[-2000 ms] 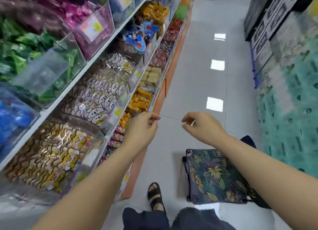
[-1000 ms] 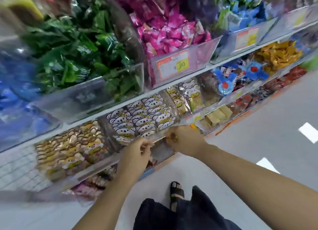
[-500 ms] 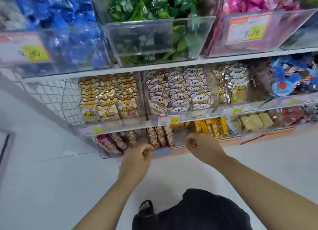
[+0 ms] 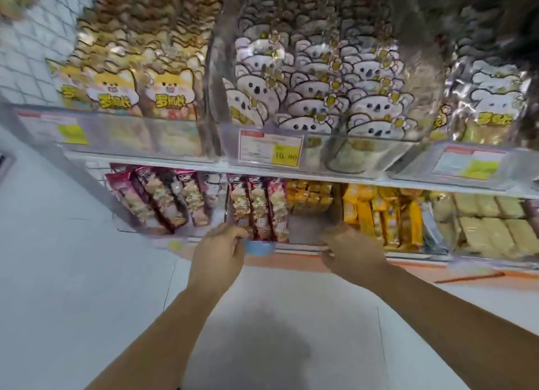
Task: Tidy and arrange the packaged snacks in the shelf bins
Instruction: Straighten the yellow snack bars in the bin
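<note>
Both hands reach down to the front edge of the lowest shelf. The left hand (image 4: 218,254) has its fingers curled at the rim of a clear bin (image 4: 306,229), right against a blue tag (image 4: 259,248) on the bin's front. The right hand (image 4: 350,251) sits at the same rim further right, its back to the camera and its fingers bent out of sight. Motion blur hides whether either hand actually grips the rim.

Between the hands, red snack packets (image 4: 259,211) stand upright in the left part of the bin, with bare bin floor beside them. Yellow packets (image 4: 382,219) fill the next bin, just beside the right hand, and pale packets (image 4: 490,226) lie further right. On the shelf above, koala packets (image 4: 320,98) stand behind a price tag (image 4: 269,151), with dog-face packets (image 4: 140,93) to their left.
</note>
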### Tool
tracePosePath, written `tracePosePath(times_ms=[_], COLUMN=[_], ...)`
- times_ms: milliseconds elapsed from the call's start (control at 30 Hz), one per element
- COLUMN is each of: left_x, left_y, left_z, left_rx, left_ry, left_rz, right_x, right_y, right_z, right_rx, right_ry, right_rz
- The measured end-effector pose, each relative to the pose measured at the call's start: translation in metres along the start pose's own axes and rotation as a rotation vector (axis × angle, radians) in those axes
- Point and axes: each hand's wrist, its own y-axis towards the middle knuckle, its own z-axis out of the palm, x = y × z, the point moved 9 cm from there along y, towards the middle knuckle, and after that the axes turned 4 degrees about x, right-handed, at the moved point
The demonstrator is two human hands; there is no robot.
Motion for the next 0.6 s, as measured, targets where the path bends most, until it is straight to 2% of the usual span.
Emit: tracePosePath(times_ms=[133, 300, 467, 600], left_x=[0.004, 0.012, 0.013, 0.011], left_y=[0.030, 0.048, 0.046, 0.041], left_z=[0.030, 0.065, 0.070, 0.069], left_rx=[-0.165, -0.319, -0.589, -0.695], left_ry=[0.162, 0.307, 0.314, 0.279], left_rz=[0.223, 0.435, 0.445, 0.443], right_x=[0.009, 0.009, 0.009, 0.009], right_y=[0.033, 0.053, 0.050, 0.046], right_z=[0.038, 0.043, 0.045, 0.046], right_rx=[-0.071, -0.366, -0.543, -0.636], right_ry=[-0.070, -0.051, -0.072, -0.097], right_rz=[-0.221, -0.379, -0.472, -0.538])
